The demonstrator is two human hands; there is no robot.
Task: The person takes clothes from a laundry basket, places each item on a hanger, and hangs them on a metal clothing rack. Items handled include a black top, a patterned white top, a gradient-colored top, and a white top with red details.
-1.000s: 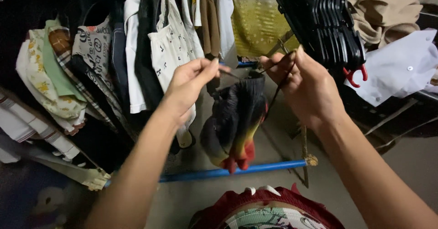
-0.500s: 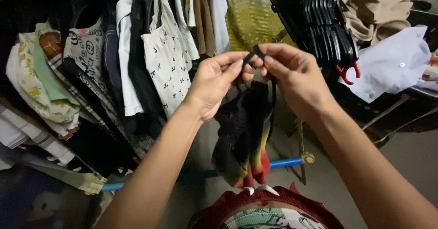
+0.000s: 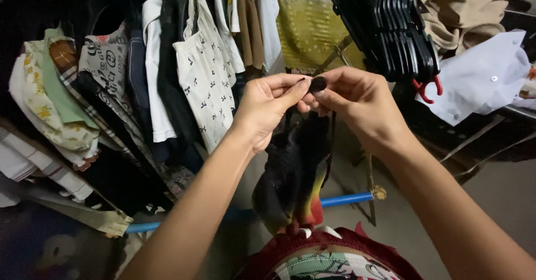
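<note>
My left hand (image 3: 268,108) and my right hand (image 3: 357,104) meet at chest height, fingertips pinched together on the thin black straps of a small dark garment (image 3: 293,171). The garment hangs below both hands, black at the top and fading to yellow and red at its lower edge. Its straps run up between my fingers. Both hands hold it in front of a packed clothes rack.
Hanging clothes (image 3: 201,62) fill the rack at left and centre, white, patterned and dark. A stack of black hangers (image 3: 391,29) with red hooks hangs at upper right beside a white shirt (image 3: 480,79) and beige cloth. A blue bar (image 3: 346,199) runs low across the rack.
My hands came together from apart, gathering the straps at one point. The garment rose slightly then hangs a little lower and straighter under my fingers.
</note>
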